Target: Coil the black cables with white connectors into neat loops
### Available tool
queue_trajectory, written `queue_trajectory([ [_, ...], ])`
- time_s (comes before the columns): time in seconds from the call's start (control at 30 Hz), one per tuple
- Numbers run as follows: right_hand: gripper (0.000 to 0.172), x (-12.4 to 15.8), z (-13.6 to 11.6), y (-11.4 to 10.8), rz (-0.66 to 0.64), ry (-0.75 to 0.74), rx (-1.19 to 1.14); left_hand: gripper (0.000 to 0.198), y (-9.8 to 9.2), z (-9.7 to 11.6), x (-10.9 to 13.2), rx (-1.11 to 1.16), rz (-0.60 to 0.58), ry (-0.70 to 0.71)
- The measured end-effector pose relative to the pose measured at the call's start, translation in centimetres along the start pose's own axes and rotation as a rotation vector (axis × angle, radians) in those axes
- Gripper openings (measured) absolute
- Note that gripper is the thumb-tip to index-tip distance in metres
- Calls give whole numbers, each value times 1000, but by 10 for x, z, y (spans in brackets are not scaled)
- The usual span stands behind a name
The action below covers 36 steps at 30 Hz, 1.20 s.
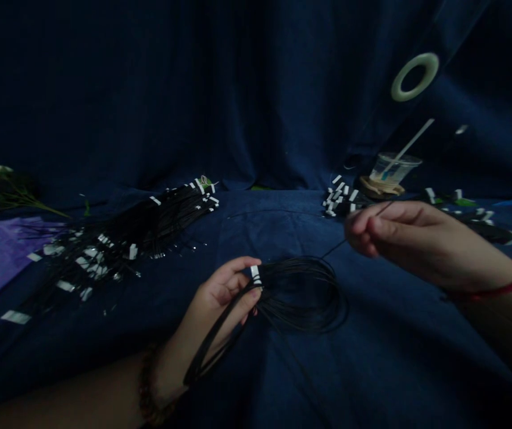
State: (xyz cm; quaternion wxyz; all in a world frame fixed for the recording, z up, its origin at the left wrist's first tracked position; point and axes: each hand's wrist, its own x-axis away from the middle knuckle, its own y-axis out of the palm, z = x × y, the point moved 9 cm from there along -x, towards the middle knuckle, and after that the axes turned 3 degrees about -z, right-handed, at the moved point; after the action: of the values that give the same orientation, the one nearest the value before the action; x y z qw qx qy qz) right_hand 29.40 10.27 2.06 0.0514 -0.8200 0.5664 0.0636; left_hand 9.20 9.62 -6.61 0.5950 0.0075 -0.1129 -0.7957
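I'm looking down on the blue cloth [372, 357]. The left hand [220, 295] is closing around one coil of black cord [303, 295], thumb and fingers pinching right at its single white tag [255, 275]. That grip looks to be stopping the loops from springing apart. The coil is lying near the middle, between both hands. The right hand [399, 235] is pinching one loose strand [334, 247] between thumb and fingertips, holding it taut, up and right of the coil. Two lots of tagged cords are sitting well apart: a big heap [149, 229] on the left and a smaller heap [340, 199] far right, both too many to count. Far right I'm counting one cup [392, 170] with one stick [410, 143] in it, and one white ring [415, 76].
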Motion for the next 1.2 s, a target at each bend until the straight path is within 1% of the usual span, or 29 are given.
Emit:
queue_trajectory([
  [0.07,22,0,-9,-17,183,-126,-89,31,-1,-1,-1,7,6,1],
  [0.1,29,2,-12,-22,273,-161,-137,30,-1,-2,-2,16,-7,2],
  [0.17,36,8,-15,-22,408,-148,-179,30,2,-4,-3,46,-51,12],
  [0.2,35,10,-15,-15,420,-107,-165,30,3,-5,-3,65,-81,28],
  [0.23,30,10,-15,-3,370,-53,-133,29,5,-4,-2,82,-111,48],
  [0.3,15,11,-11,34,152,63,-27,25,7,-2,1,102,-160,96],
  [0.33,10,14,-8,52,30,117,73,24,8,0,3,102,-177,116],
  [0.37,11,18,-5,66,-49,145,221,23,9,1,5,97,-196,127],
  [0.4,10,22,-4,76,-90,144,394,22,10,2,7,86,-210,133],
  [0.43,10,26,-6,82,-92,106,572,22,11,3,9,71,-220,137],
  [0.5,11,32,-15,91,-44,-42,849,23,12,6,12,35,-228,144],
  [0.6,14,39,-22,101,-1,-213,1050,23,12,8,15,-22,-218,158],
  [0.7,15,40,-20,106,24,-270,1183,23,12,10,16,-89,-196,168],
  [0.83,15,41,-18,111,21,-295,1252,24,14,11,18,-129,-200,180],
  [1.0,12,43,-18,115,-13,-323,1236,27,15,13,19,-111,-237,210],
  [1.2,16,42,-18,116,-22,-333,1246,32,18,13,20,-105,-280,233],
])
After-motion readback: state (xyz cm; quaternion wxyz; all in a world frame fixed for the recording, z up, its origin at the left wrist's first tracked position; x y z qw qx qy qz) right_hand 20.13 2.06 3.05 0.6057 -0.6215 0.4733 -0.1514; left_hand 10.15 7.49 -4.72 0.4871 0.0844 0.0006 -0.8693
